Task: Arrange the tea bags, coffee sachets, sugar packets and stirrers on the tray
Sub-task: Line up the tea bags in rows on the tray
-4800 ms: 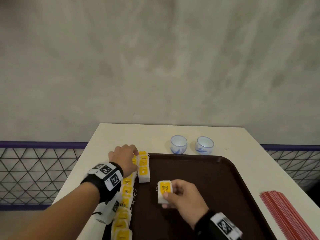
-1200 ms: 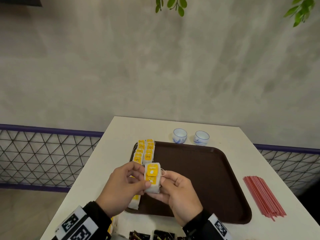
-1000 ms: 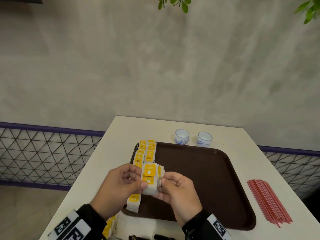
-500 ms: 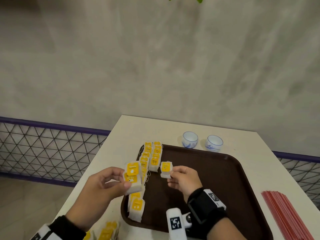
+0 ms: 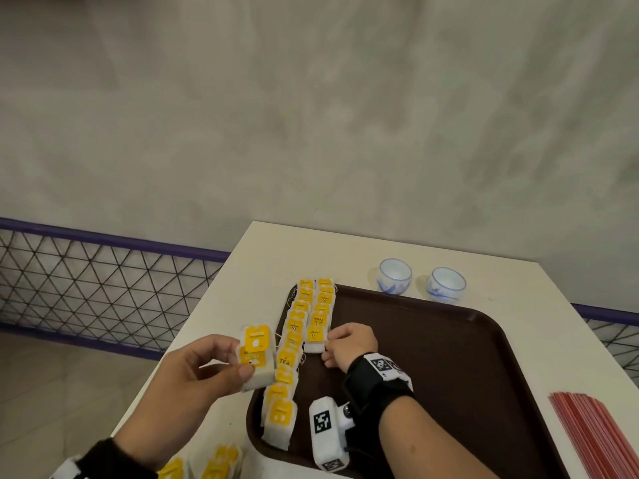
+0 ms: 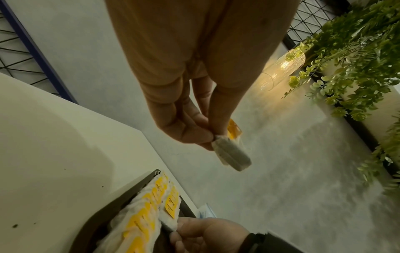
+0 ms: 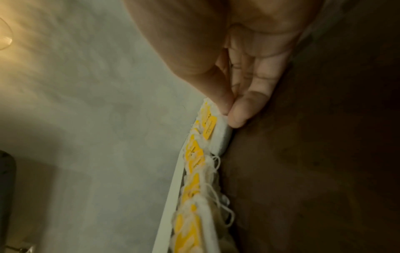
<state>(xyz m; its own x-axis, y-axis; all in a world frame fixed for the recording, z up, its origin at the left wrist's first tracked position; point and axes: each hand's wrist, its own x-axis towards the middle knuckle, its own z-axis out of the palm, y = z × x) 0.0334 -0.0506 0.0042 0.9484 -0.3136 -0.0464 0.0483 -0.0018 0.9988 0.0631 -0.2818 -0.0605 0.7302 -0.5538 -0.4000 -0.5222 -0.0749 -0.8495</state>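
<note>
Low in the head view, the left hand (image 5: 193,371) pinches a small stack of white tea bags with yellow tags (image 5: 257,357) between thumb and curled fingers, held above the cream tabletop (image 5: 262,257) just left of the dark brown plastic tray (image 5: 449,357). The right hand (image 5: 349,344), near the frame's centre, pinches the white tea bag at the near end of the second row (image 5: 315,337) with thumb and fingertip against the tray floor. Two rows of yellow-tagged tea bags (image 5: 294,333) run along the tray's left edge. More tea bags (image 5: 214,464) lie at the bottom left. Red stirrers (image 5: 601,440) lie bundled at the lower right, off the tray. Two small white-and-blue cups (image 5: 420,281) stand beyond the tray's far edge.
</note>
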